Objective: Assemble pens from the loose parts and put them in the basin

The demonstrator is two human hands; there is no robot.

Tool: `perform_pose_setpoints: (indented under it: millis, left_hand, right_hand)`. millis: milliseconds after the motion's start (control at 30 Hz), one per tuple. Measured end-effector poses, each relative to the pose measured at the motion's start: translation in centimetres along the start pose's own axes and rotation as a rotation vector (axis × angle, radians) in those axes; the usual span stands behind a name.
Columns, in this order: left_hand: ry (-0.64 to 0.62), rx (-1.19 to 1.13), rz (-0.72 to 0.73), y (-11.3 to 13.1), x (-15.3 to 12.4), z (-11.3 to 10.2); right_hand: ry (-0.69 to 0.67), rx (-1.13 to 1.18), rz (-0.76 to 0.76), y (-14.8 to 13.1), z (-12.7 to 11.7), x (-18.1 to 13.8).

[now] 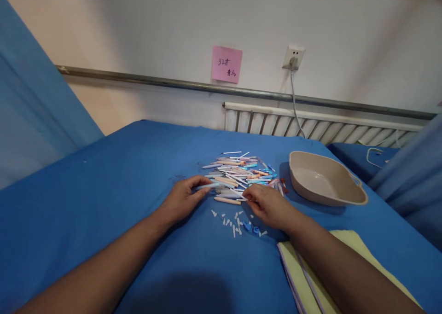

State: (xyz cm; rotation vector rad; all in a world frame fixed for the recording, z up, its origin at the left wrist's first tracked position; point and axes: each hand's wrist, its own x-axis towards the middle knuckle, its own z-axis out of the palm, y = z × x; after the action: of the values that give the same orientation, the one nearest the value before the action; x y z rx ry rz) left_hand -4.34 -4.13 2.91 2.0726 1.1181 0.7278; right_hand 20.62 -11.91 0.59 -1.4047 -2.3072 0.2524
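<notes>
A beige oval basin (312,192) sits at two o'clock; my left hand (182,197) grips a pale-blue pen (207,185), my right hand (270,206) a slim white stick (238,194).

Muted indoor light, dark shadow low on blue cloth (113,176), edges stretched, fine detail soft

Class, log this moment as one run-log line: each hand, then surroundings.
left hand: holding pale blue pen | right hand: fingertips at white stick | nearby: pen pile, small white pieces, beige basin
</notes>
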Motion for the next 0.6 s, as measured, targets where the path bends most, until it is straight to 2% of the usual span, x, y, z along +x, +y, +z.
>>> perform_pose_setpoints:
  millis: [133,600]
  left_hand:
    - [0.012,0.03,0.009,-0.37,0.07,-0.05]
    - [-0.06,0.031,0.098,-0.11,-0.35,0.26]
  right_hand:
    - [0.019,0.016,-0.015,0.4,0.02,-0.05]
    - [0.011,-0.006,-0.057,0.21,0.21,-0.14]
